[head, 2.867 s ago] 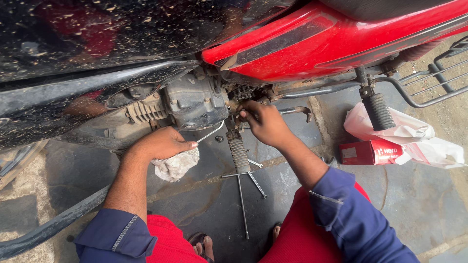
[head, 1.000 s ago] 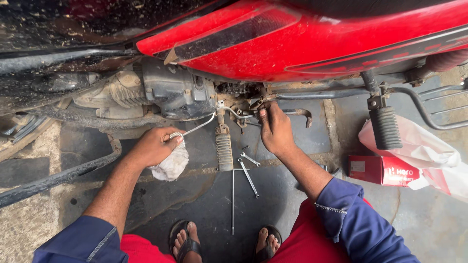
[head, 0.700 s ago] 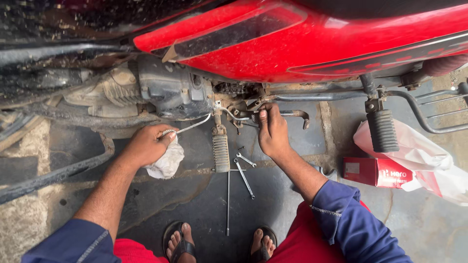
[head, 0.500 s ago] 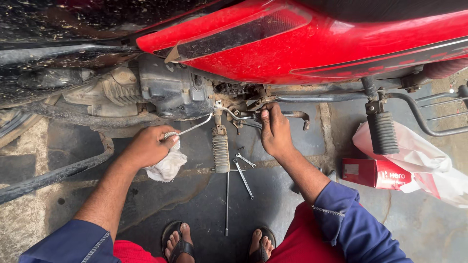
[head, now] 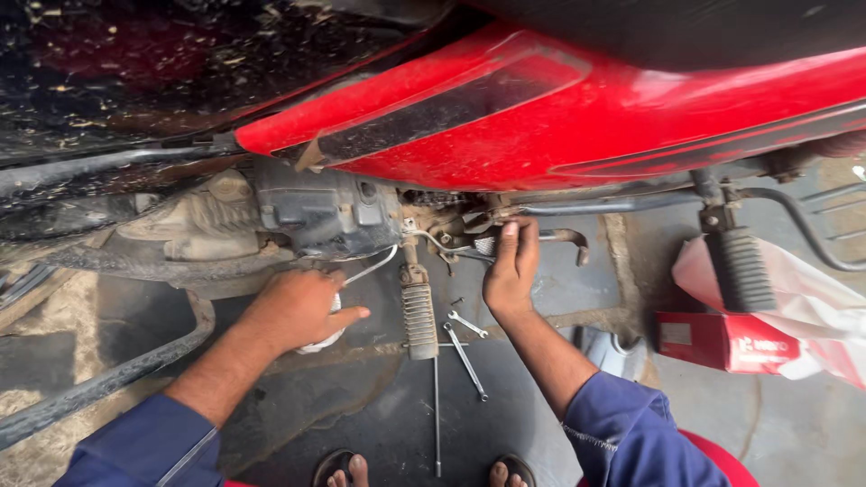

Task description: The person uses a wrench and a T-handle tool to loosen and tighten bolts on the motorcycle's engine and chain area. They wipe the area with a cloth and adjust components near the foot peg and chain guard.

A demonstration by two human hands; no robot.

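Grey paving (head: 794,424) lies under a red motorcycle (head: 586,117). Left hand (head: 298,311) is curled around a bent metal tool (head: 370,268) and a mostly hidden white rag (head: 317,341). Right hand (head: 511,271) presses its fingers into parts below the engine (head: 325,212); what they grip is unclear. Spanners (head: 466,338) lie between the hands.

I see glossy red plastic or painted bodywork (head: 577,117), dusty along its dark trim. The engine casing (head: 316,212) below looks like dull grey cast metal, grimy and rough. My left hand (head: 293,311) rests on a soft white cloth (head: 317,341) and a thin shiny metal wrench (head: 370,268). The footpeg (head: 419,320) carries ribbed matt rubber. The red box (head: 722,341) looks like smooth cardboard.
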